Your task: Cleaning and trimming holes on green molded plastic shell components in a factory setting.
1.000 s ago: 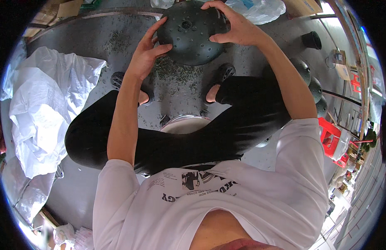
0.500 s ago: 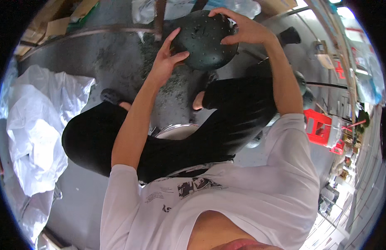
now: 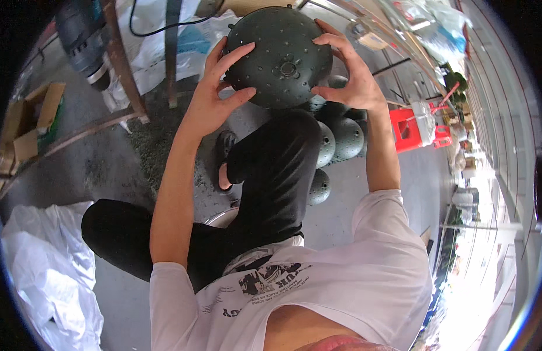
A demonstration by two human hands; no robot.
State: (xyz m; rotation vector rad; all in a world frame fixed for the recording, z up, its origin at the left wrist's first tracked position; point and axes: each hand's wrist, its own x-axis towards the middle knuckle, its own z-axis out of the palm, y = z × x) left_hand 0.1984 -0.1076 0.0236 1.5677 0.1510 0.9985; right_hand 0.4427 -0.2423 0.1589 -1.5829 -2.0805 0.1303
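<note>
A: Where's the ball (image 3: 274, 55)?
B: Upper middle of the head view, raised between both hands. Dark green, round, dotted all over with small bumps. One larger ring (image 3: 288, 70) on the side facing the camera.
A: Left hand (image 3: 209, 108)?
B: On the ball's left side. Fingers (image 3: 236, 57) spread, thumb low, forefinger higher, both tips on the shell.
A: Right hand (image 3: 357, 82)?
B: Mirrors it on the right side. Thumb low, fingers curled over the upper edge. So both are grasping the ball.
A: Resting on the knee (image 3: 294, 126)?
B: Can't tell. Knee shows right below it; contact isn't clear.
A: What's around?
B: More balls (image 3: 346, 137) on the floor (image 3: 121, 307), clustered right of the knee, same dark green. Red stand (image 3: 404, 130) to the right of those.
A: Left side?
B: Drill (image 3: 78, 41) at upper left, beside a rusty frame (image 3: 121, 58). Open carton (image 3: 31, 120) below that, white sheet (image 3: 51, 269) at lower left. Dark scraps (image 3: 157, 140) scattered on the floor, left of the shoe (image 3: 224, 152).
</note>
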